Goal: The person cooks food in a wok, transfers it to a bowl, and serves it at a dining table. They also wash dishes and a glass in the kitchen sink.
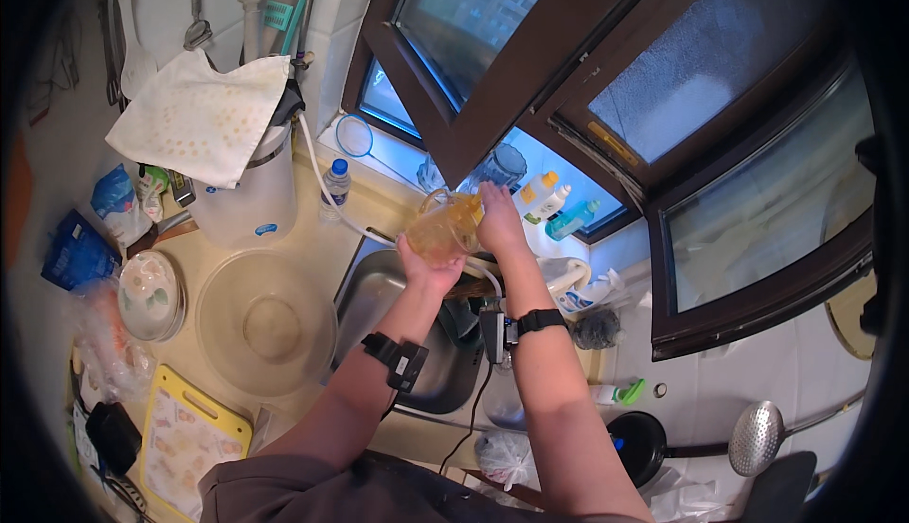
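A translucent amber pitcher (434,230) is tilted in the air above the far rim of the steel sink (387,274). My left hand (431,271) supports its body from below, palm up. At the other end, my right hand (503,223) holds the yellow lid (469,207), fingers extended along it. A clear looped handle (433,200) points toward the window. Whether anything is inside the pitcher is hard to tell. Both my wrists wear black strapped devices.
Left of the sink stand a large plastic basin (284,267), a water bottle (336,186) and a white bucket (245,203) under a cloth (206,115). An open window sash (490,90) juts overhead. Detergent bottles (547,203) line the sill. A yellow-edged cutting board (188,445) lies nearer.
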Demonstrator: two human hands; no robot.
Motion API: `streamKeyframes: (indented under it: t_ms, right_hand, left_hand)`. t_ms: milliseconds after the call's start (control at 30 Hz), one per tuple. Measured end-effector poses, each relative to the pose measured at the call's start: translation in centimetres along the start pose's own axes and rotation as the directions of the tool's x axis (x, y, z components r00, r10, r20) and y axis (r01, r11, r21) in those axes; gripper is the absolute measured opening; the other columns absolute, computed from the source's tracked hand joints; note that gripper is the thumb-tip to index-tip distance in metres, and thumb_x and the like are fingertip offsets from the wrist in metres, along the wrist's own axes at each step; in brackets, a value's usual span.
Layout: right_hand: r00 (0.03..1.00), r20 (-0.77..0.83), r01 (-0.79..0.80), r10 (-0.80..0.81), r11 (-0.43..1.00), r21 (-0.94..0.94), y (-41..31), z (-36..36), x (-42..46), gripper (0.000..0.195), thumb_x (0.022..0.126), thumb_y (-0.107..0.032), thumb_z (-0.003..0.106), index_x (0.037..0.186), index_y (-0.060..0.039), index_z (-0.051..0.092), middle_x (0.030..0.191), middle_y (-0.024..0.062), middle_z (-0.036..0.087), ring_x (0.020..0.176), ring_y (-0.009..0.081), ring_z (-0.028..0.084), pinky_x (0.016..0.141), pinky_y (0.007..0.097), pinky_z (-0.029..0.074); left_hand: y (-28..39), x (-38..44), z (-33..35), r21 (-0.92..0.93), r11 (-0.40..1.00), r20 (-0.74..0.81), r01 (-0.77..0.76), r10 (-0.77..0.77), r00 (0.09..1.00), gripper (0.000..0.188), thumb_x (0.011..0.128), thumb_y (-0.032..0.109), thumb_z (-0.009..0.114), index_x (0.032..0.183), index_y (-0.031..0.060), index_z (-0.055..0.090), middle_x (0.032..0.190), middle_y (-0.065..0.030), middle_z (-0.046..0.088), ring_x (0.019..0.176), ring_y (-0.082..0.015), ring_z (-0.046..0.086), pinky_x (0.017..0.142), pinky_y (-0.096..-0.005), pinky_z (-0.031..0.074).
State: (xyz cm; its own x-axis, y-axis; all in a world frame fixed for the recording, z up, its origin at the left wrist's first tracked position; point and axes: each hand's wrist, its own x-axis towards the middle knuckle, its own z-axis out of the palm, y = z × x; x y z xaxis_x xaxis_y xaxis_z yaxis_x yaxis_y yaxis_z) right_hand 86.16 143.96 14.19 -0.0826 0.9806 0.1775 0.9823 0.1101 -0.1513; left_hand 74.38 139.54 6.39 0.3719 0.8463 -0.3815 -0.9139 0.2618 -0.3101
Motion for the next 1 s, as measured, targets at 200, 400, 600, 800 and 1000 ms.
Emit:
streamKeyframes:
  t_ms: [200,400,600,800,1000]
  right_hand:
    - [0.994,0.104,-0.027,0.031,0.999,-0.047,0.2,-0.2,0.0,0.072,0.077,-0.002,0.057,0.146,-0.0060,0.038,0.152,0.0136,0.037,0.140,0.0326,0.036,0.114,0.0481,0.029]
    - [0.996,0.083,-0.036,0.036,0.999,-0.008,-0.3,0.3,-0.5,0.070,0.079,-0.005,0.059,0.146,-0.0067,0.040,0.151,0.0146,0.038,0.138,0.0325,0.038,0.113,0.0492,0.030]
    - [0.996,0.080,-0.025,0.025,1.000,0.008,0.0,0.1,-0.7,0.066,0.081,-0.007,0.059,0.144,-0.0068,0.042,0.151,0.0177,0.037,0.137,0.0346,0.039,0.113,0.0451,0.032]
    - [0.947,-0.318,-0.032,0.041,0.999,0.034,-0.4,-3.8,-4.6,0.058,0.078,-0.007,0.062,0.135,-0.0035,0.052,0.144,0.0234,0.044,0.132,0.0391,0.044,0.111,0.0431,0.035]
    - [0.806,-0.466,0.011,0.365,0.778,0.629,-0.9,-4.9,-15.3,0.027,0.088,-0.009,0.059,0.113,0.0005,0.065,0.113,0.0204,0.065,0.105,0.0341,0.061,0.095,0.0393,0.047]
  left_hand:
    - [-0.1,1.1,0.2,0.009,1.000,0.020,0.027,-0.027,0.999,0.073,0.091,0.068,0.030,0.139,0.0153,0.046,0.143,-0.0100,0.046,0.131,-0.0308,0.044,0.108,-0.0489,0.037]
    - [0.5,1.5,0.5,0.035,0.999,-0.013,0.035,-0.034,0.999,0.073,0.091,0.068,0.032,0.139,0.0153,0.046,0.141,-0.0103,0.047,0.130,-0.0313,0.044,0.108,-0.0494,0.037]
    - [0.1,0.8,1.1,0.086,0.996,0.003,0.024,-0.024,1.000,0.072,0.090,0.067,0.032,0.137,0.0149,0.048,0.140,-0.0086,0.048,0.130,-0.0298,0.045,0.107,-0.0485,0.038]
    - [1.2,0.4,-0.4,0.139,0.990,0.116,0.035,-0.051,0.992,0.064,0.088,0.060,0.036,0.133,0.0171,0.052,0.138,-0.0065,0.051,0.123,-0.0273,0.050,0.101,-0.0471,0.042]
    - [1.3,-4.2,-3.2,0.126,0.988,0.028,0.088,-0.093,0.995,0.059,0.085,0.059,0.042,0.125,0.0174,0.056,0.121,-0.0081,0.058,0.111,-0.0274,0.056,0.090,-0.0478,0.048]
